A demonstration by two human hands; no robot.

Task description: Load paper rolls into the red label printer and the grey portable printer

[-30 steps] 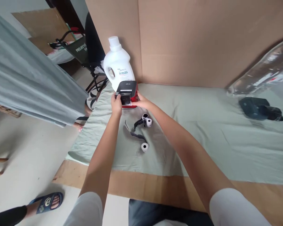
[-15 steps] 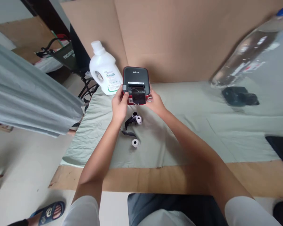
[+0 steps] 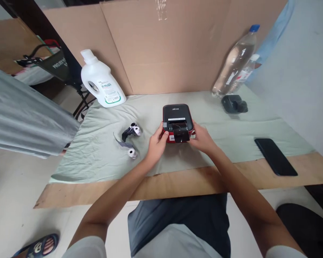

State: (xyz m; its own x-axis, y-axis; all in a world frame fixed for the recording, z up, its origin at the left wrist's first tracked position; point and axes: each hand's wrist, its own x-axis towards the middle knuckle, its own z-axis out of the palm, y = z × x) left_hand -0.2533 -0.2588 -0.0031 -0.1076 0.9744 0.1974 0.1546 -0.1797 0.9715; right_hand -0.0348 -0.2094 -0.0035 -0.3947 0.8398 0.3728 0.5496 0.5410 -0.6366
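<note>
A small black and red label printer (image 3: 177,114) is held between both hands over the cloth-covered table; whether its base touches the cloth I cannot tell. Black ribbon film (image 3: 181,133) hangs out of its front slot. My left hand (image 3: 157,145) grips the printer's left side, thumb near the front corner. On the opposite side my right hand (image 3: 203,138) has its fingers closed around the lower right edge. Left of the hands lie small white rolls (image 3: 132,153) with strips of dark ribbon (image 3: 127,134) beside them.
A white detergent jug (image 3: 103,84) stands at the back left against a cardboard panel (image 3: 167,50). At the back right are a large clear bottle (image 3: 235,62), a smaller bottle (image 3: 243,73) and a black device (image 3: 234,104). A black phone (image 3: 276,156) lies near the front right edge.
The printer, held in both hands, has moved right of the white rolls and closer to my body. My view has also turned to the right, bringing the whole phone into sight.
</note>
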